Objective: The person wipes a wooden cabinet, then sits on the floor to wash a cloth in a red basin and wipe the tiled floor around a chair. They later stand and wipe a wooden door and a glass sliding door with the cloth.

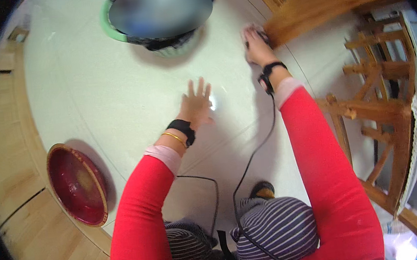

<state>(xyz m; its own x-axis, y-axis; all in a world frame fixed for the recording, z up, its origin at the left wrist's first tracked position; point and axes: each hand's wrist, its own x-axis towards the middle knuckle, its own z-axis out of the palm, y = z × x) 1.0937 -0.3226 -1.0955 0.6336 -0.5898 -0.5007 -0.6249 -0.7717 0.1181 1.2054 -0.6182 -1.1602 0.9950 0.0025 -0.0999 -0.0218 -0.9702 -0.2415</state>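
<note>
My left hand (196,102) is held over the pale tiled floor (106,102) with its fingers spread and nothing in it. Farther forward, my right hand (256,45) is closed around a small dark object (263,37), mostly hidden by the fingers, beside the end of a brown wooden board (324,1). What the dark object is cannot be made out. Ahead stands a pale basket (175,49) with a light green rim (107,20) and dark material around its top; a blurred oval hides its contents.
A dark red basin (76,182) leans on its side by the wooden cabinet (10,131) at left. Wooden chairs or stands (381,108) crowd the right. Black cables (253,155) run from my wrist straps past my striped-trousered knees (276,233).
</note>
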